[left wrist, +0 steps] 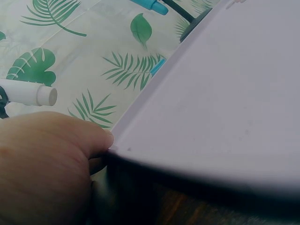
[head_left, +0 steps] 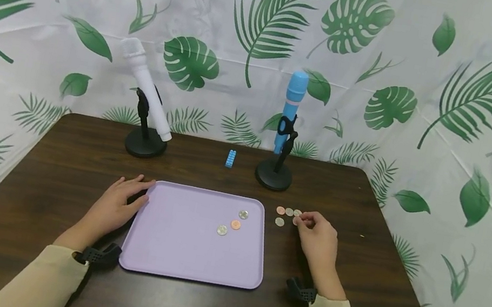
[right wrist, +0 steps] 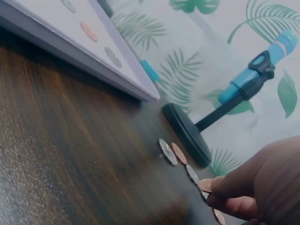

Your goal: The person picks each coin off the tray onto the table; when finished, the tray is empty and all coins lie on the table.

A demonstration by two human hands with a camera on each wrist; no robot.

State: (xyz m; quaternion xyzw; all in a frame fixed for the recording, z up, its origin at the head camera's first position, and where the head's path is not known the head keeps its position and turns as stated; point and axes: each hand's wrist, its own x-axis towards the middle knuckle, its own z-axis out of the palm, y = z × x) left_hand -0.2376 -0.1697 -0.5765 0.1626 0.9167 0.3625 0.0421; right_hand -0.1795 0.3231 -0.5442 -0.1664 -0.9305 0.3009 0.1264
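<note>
A lilac tray [head_left: 179,251] lies on the table, with two silver coins [head_left: 243,214] and a copper coin [head_left: 235,224] on its right half. My left hand [head_left: 118,203] rests at the tray's upper left corner, fingers spread and touching its rim. Just right of the tray, several coins [head_left: 280,222], silver and copper, lie in a small group. Over this group, my right hand [head_left: 317,240] pinches a copper coin [right wrist: 205,184] between thumb and fingertip, close above the tabletop. Part of that coin is hidden by the fingers.
Behind the tray stand a white microphone [head_left: 152,96] and a blue microphone [head_left: 295,88] on black stands. Between them lies a small blue toy brick [head_left: 231,158]. A leaf-patterned cloth [head_left: 254,105] hangs behind the dark wooden table [head_left: 179,306].
</note>
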